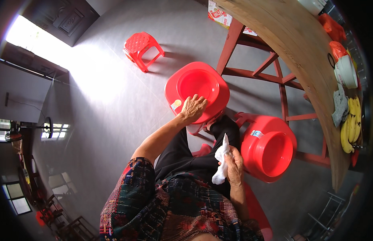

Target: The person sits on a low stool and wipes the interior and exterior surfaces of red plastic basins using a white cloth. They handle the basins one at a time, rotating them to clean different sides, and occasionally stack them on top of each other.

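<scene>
In front of my knees stands a red plastic stool-like piece [218, 90] with rounded corners, a round hollow in its top and a small sticker on it. My left hand [194, 108] grips the near rim of that hollow, with its fingers curled over the edge. My right hand [233, 165] is closed around a crumpled white cloth [221, 158] above my right thigh, and the cloth's ends stick out above and below the fingers. To the right of my knee is a similar red plastic piece [254, 154], with a raised round collar around its hollow.
A small red stool [142, 46] stands farther off on the grey floor [110, 120]. On the right a wooden table [299, 52] with reddish-brown legs holds bananas [350, 126], a grey cloth [340, 105] and a white container [346, 72]. Bright light comes through a doorway [37, 40] at the far left.
</scene>
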The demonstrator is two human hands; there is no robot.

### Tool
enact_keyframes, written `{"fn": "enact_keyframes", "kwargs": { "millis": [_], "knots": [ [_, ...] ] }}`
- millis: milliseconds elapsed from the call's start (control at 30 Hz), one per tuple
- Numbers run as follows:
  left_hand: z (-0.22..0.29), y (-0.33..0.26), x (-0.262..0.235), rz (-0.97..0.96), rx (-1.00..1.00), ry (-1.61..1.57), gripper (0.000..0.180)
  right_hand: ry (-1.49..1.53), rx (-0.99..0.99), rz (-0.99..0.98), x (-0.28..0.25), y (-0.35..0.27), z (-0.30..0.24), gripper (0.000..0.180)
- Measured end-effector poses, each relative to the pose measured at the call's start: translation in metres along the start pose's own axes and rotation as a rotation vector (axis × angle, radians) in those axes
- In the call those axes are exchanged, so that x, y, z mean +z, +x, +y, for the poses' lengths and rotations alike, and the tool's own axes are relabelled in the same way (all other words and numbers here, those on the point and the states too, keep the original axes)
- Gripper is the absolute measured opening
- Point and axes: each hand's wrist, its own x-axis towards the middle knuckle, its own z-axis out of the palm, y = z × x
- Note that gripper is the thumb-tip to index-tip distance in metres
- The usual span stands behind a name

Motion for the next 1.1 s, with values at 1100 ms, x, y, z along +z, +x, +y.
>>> {"fn": "enact_keyframes", "kwargs": {
  "millis": [1100],
  "knots": [
    [0.215, 0.044, -0.057, -0.187, -0.085, -1.0, 0.026, -0.054, -0.218, 0.584, -0.146, -0.124, -0.04, 0.015]
  ]
}}
